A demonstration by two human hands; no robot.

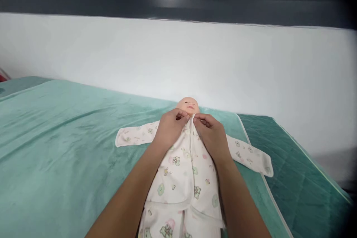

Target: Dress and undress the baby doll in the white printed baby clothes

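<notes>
A baby doll [189, 103] lies on its back, its head toward the wall. It wears a white baby jacket [181, 171] printed with small bears and other figures, sleeves spread out to both sides. My left hand [173, 124] pinches the left edge of the jacket's front opening at the neck, just below the doll's chin. Opposite it, my right hand [210, 132] pinches the right edge at the collar. The two front edges meet down the middle. White trousers [167, 225] with a similar print show below the hem. My fingers partly hide the collar.
A light green blanket [69, 148] lies under the doll, with a darker green quilted cover [304, 171] to the right. Behind stands a white wall [178, 55] below a dark window frame [178, 7] with metal bars beyond it.
</notes>
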